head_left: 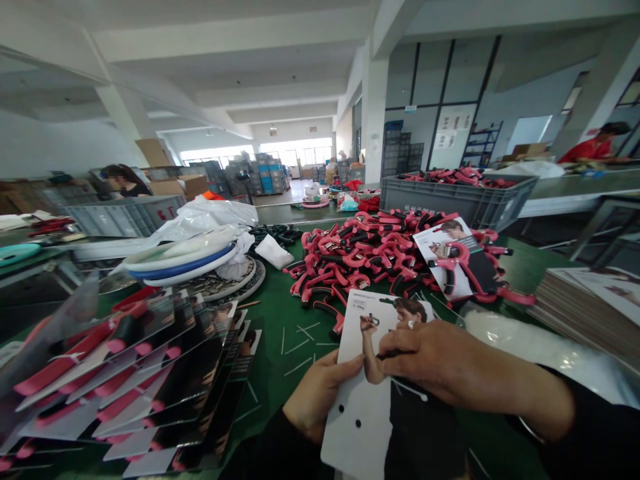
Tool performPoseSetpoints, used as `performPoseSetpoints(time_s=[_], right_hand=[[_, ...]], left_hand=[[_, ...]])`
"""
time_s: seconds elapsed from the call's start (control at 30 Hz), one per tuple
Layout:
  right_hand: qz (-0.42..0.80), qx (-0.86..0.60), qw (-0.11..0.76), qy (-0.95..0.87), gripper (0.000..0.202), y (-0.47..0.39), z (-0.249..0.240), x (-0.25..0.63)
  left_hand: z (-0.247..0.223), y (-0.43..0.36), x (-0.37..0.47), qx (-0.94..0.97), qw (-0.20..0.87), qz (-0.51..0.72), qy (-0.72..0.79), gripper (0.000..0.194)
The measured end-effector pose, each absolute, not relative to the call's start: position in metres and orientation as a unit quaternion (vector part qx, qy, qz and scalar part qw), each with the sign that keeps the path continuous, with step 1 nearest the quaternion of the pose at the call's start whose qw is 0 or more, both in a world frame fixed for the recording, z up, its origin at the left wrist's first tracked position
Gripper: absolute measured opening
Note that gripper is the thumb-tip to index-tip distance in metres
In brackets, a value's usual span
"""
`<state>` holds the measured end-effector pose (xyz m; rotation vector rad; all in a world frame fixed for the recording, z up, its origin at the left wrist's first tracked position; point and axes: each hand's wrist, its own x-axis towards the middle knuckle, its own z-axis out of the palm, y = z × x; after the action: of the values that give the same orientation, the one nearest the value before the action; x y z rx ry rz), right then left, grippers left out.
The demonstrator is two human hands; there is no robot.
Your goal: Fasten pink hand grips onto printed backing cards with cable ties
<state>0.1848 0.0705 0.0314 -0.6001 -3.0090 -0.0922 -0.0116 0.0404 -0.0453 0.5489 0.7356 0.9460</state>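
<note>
A printed cardboard card (365, 427) with a picture of a person and punched holes is held upright near the front centre. My left hand (320, 393) grips its left edge, thumb on the front. Over the card's right part lies my right hand (440, 360), its fingers pressed together near the card's face; a thin white tie shows below them. Behind the card is a heap of pink and black hand grips (350, 257). One more card (435, 247) with a pink grip on it rests on the heap's right side.
Cards with pink grips (165, 373) are stacked at the left. White ties (300, 365) lie scattered on the green table. A stack of cards (585, 307) and a plastic bag (540, 340) are at the right. Behind stands a grey crate (450, 203). Two other people sit farther off.
</note>
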Motion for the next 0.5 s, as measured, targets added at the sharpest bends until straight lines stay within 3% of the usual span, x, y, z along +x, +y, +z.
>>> performPoseSetpoints(time_s=[0.13,0.33,0.5], right_hand=[[-0.032,-0.142,0.029,-0.989,0.027,0.070,0.037,0.183],[-0.169,-0.094,-0.008,-0.981,0.017,0.056,0.036,0.179],[-0.208,-0.064,-0.018,-0.976,0.018,0.049,0.037,0.174]], left_hand=[[-0.050,0.047,-0.015,0.260,0.811,0.409,0.329,0.033],[-0.052,0.050,-0.019,0.265,0.824,0.386,0.318,0.036],[-0.051,0.051,-0.020,0.272,0.823,0.376,0.327,0.030]])
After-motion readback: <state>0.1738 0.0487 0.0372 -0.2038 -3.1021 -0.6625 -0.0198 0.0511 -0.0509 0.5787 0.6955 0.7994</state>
